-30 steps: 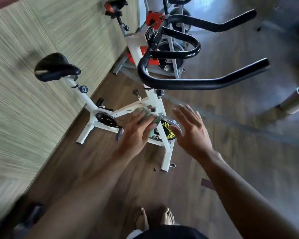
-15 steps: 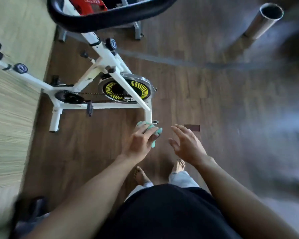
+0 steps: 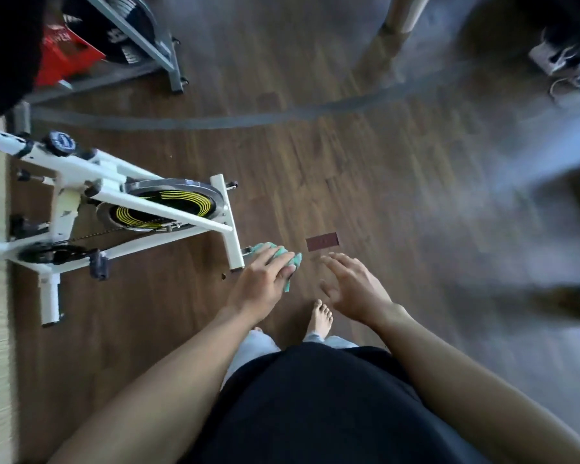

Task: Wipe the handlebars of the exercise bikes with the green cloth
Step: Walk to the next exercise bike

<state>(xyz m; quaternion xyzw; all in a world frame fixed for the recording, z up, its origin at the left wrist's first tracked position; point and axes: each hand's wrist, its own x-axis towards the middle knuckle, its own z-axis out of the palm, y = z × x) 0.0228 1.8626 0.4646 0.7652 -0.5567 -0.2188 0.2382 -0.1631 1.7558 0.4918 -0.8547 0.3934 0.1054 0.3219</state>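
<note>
Cloth first: my left hand (image 3: 265, 279) grips the bunched green cloth (image 3: 290, 259) just right of the white bike's front leg (image 3: 232, 242), above the wooden floor (image 3: 365, 169). Right of that leg too, my right hand (image 3: 352, 289) hangs with relaxed, spread fingers, holding nothing.

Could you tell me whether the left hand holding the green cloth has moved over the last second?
Cannot tell: the left hand with the green cloth now shows beside the white bike's front leg rather than its flywheel, but the head camera tilted.

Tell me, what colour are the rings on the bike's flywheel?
Yellow rings on a black flywheel, seen in the head view.
</note>
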